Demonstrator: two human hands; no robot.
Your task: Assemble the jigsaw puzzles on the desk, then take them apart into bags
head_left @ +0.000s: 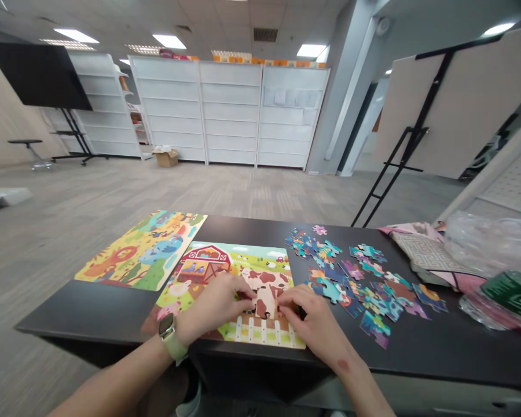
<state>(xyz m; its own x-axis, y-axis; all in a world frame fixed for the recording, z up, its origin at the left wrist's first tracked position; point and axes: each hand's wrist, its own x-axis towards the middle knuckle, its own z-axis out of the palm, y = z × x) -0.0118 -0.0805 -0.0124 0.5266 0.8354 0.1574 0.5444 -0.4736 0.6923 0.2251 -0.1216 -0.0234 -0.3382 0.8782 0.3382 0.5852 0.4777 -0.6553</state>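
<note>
A farm jigsaw puzzle [243, 266] with a red barn and a brown-and-white cow lies on the dark table [438, 347] in front of me. My left hand [215, 304], with a watch on its wrist, rests on the puzzle's lower middle, fingers curled and pressing on the cow area. My right hand [310, 318] lies beside it at the puzzle's lower right, fingertips pinched on a puzzle piece [267, 304] near the cow. A heap of loose colourful pieces [360, 278] is spread to the right of the puzzle.
A second animal puzzle [143, 249] lies at the table's left. Patterned cloth bags [425, 252], a clear plastic bag [490, 237] and a green packet [514, 292] sit at the right edge. An easel board [438, 104], white shelves [230, 113] and open floor lie behind.
</note>
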